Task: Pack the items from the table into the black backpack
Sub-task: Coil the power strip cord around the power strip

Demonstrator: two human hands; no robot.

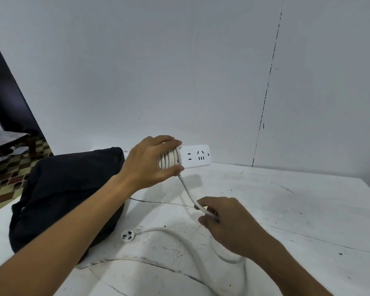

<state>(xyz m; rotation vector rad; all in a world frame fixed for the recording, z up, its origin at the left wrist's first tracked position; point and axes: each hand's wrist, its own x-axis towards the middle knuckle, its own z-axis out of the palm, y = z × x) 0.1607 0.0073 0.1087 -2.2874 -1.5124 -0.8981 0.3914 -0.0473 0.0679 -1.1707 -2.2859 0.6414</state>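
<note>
The white table [286, 210] is being occupied at its left by the black backpack [68, 193]. The power strip [195, 155] is being held above the table, its wound cord [170, 160] clasped in the left hand's [150, 161] grip. Slack cord is being pinched by the right hand [226, 223]. The plug [127, 235] is lying beside the backpack.

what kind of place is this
Probably a plain room in a home or workshop: a scuffed, cracked white table set against a bare white wall, with checkered floor tiles and a low table visible at left.
</note>
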